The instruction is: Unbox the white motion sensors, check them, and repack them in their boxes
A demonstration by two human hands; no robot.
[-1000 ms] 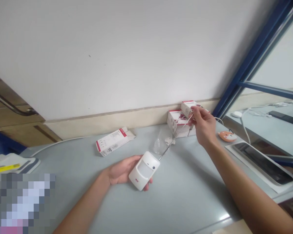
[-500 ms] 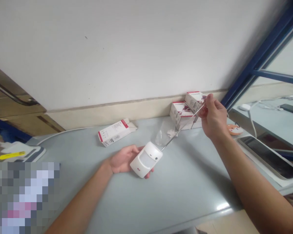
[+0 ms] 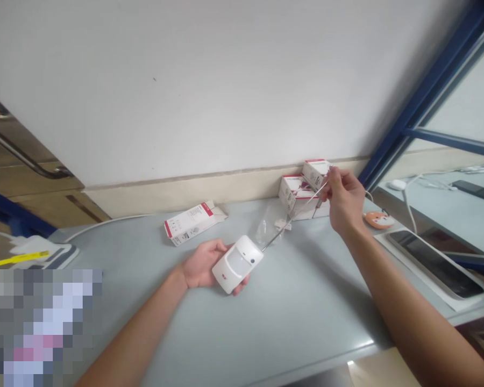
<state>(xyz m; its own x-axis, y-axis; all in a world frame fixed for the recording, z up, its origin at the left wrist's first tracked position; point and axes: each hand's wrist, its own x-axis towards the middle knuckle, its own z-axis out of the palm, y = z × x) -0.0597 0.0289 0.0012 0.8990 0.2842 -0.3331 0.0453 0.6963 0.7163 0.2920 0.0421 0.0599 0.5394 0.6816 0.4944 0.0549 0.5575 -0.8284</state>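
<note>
A white motion sensor (image 3: 237, 264), with a curved window and a small dark round spot, lies tilted in my left hand (image 3: 204, 263). The fingers of that hand wrap behind it and show at its lower right edge. From the sensor's upper right side a thin metal antenna (image 3: 281, 233) slants up and to the right. My right hand (image 3: 347, 199) pinches the antenna near its far end, in front of the stacked boxes. The fingertips partly hide that end.
Behind lie an opened white-and-red box (image 3: 193, 221), a clear plastic bag (image 3: 264, 228) and stacked boxes (image 3: 296, 196). An orange-and-white round object (image 3: 379, 219) and a phone in a white tray (image 3: 435, 263) are on the right. A power strip (image 3: 60, 258) sits left.
My right hand has come slightly left and down in the view, still on the antenna. The sensor stays in my left hand, almost unmoved. The whole view has shifted a little.
</note>
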